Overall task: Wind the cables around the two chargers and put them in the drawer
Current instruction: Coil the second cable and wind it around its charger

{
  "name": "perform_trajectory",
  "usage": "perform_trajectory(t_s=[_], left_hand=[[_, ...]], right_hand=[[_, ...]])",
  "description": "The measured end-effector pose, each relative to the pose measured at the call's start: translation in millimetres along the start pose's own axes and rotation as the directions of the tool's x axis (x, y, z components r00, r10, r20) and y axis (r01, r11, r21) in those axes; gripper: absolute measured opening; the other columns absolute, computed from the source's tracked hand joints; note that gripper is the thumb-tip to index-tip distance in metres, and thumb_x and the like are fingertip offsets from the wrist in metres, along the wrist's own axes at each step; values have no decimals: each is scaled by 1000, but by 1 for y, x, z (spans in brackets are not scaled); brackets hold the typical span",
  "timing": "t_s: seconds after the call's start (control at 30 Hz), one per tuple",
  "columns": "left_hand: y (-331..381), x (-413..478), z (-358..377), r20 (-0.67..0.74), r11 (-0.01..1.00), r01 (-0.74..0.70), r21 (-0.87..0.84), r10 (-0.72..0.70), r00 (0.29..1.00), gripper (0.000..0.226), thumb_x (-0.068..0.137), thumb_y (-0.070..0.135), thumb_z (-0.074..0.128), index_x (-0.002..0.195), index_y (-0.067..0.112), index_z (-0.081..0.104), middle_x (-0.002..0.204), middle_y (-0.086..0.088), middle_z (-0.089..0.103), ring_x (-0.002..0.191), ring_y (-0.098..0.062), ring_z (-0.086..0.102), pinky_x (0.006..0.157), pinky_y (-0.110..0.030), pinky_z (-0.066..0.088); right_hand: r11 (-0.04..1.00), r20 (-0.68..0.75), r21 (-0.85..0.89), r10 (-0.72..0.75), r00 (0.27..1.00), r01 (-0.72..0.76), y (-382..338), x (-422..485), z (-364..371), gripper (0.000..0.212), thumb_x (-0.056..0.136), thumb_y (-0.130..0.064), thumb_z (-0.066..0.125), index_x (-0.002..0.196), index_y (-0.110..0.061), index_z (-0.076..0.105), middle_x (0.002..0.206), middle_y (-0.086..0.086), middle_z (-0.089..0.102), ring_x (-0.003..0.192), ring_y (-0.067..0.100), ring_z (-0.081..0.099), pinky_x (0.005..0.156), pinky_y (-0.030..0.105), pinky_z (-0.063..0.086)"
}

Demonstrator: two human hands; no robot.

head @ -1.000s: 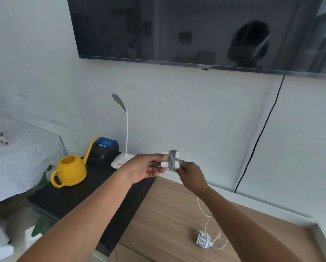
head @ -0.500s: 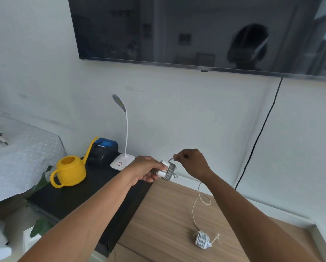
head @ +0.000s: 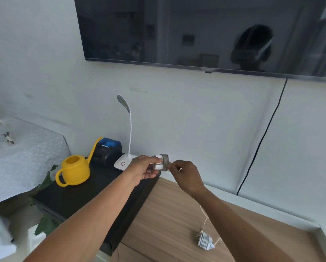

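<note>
The left hand (head: 143, 170) grips a white charger (head: 157, 162) in curled fingers above the wooden surface's (head: 168, 214) back left corner. The right hand (head: 186, 176) pinches its grey cable (head: 165, 163) beside the coil. A second charger (head: 204, 241), already wound, lies toward the front edge.

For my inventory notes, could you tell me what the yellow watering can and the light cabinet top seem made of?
The yellow watering can is probably plastic, semi-matt: uniform colour, soft sheen, moulded handle. The light cabinet top is wood or wood-look laminate, matt, with fine parallel grain lines; which one I cannot tell.
</note>
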State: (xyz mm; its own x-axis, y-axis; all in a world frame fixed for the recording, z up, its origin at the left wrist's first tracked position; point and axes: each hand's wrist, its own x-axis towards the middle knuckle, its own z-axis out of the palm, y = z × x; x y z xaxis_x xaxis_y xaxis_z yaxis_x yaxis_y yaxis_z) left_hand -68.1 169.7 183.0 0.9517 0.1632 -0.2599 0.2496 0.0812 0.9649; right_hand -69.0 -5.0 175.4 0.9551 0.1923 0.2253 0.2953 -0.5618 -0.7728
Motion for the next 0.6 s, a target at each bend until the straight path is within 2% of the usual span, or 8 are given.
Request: perform_trajectory(t_s=[0.07, 0.17, 0.3, 0.43, 0.53, 0.6], left_hand=[[-1, -1, -1, 10, 996, 19, -90, -19, 1000, 36, 81, 23, 77, 109, 4, 64, 95, -16, 72, 78, -23, 69, 78, -35, 58], [0, -3, -2, 35, 977, 49, -206, -43, 998, 35, 83, 21, 75, 111, 3, 65, 94, -17, 71, 78, -23, 69, 73, -32, 59], [4, -7, -3, 75, 959, 76, -272, -58, 995, 33, 84, 23, 74, 110, 4, 65, 92, -16, 70, 78, -23, 69, 64, -29, 60], [8, -13, -2, 114, 960, 103, -259, -75, 991, 30, 83, 26, 74, 105, 7, 66, 91, -14, 71, 71, -19, 69, 58, -26, 57], [10, -15, -2, 162, 964, 117, -239, -79, 984, 34, 81, 28, 76, 106, 7, 67, 88, -13, 72, 69, -18, 69, 56, -24, 56], [10, -16, -1, 220, 972, 118, -203, -72, 973, 37, 78, 29, 78, 106, 6, 68, 87, -13, 73, 69, -18, 70, 58, -25, 57]], right_hand=[[1000, 5, 11, 4, 1000, -4, 2, -3, 4, 21, 92, -33, 57, 79, -23, 71, 72, -8, 66, 61, 6, 55, 62, 24, 44], [1000, 33, -6, 8, 999, -8, 6, -7, 10, 20, 91, -35, 58, 83, -25, 72, 78, -8, 70, 73, 10, 63, 72, 29, 50], [1000, 62, -13, 20, 998, -20, 11, -10, 13, 21, 91, -40, 59, 71, -40, 65, 67, -8, 65, 66, 10, 59, 72, 31, 51], [1000, 71, -23, 6, 997, -5, 14, -11, 12, 17, 93, -42, 58, 78, -43, 67, 69, -1, 67, 70, 16, 64, 70, 31, 51], [1000, 81, -15, 0, 997, 1, 16, -11, 8, 19, 94, -43, 57, 77, -45, 65, 64, -3, 64, 64, 11, 60, 67, 28, 49], [1000, 83, -17, 21, 996, -19, 16, -9, 5, 19, 94, -43, 57, 76, -42, 66, 61, -4, 62, 61, 8, 57, 65, 26, 47]])
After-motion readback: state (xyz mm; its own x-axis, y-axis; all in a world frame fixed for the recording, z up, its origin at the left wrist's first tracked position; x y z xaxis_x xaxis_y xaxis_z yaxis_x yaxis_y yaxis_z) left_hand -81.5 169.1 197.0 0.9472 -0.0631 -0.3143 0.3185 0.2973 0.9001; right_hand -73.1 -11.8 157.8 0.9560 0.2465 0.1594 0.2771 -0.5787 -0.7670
